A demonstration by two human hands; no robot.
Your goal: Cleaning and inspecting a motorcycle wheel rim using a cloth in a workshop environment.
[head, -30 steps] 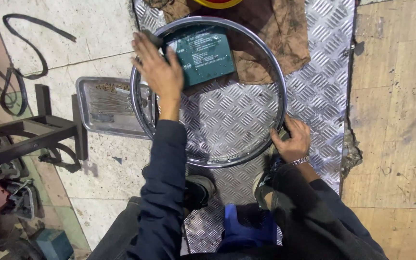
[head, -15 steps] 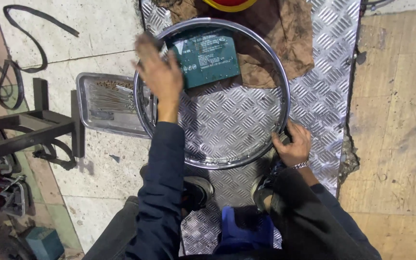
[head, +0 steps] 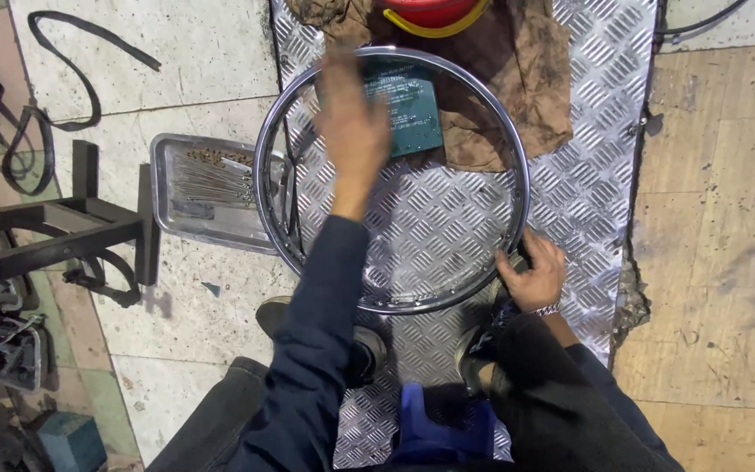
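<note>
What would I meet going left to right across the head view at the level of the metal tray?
Black metal stand → metal tray of spokes → left hand → chrome wheel rim → checker plate → wooden boards.

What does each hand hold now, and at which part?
The right hand grips the chrome wheel rim at its near right edge. The left hand is blurred above the rim's far side; whether it holds anything cannot be told.

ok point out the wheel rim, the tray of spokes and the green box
wheel rim (head: 517, 157), head view, on the bare right side of the chrome hoop
tray of spokes (head: 211, 229), head view, on the tray's bare floor near its front edge
green box (head: 412, 109), head view, on the middle of its top face
</note>
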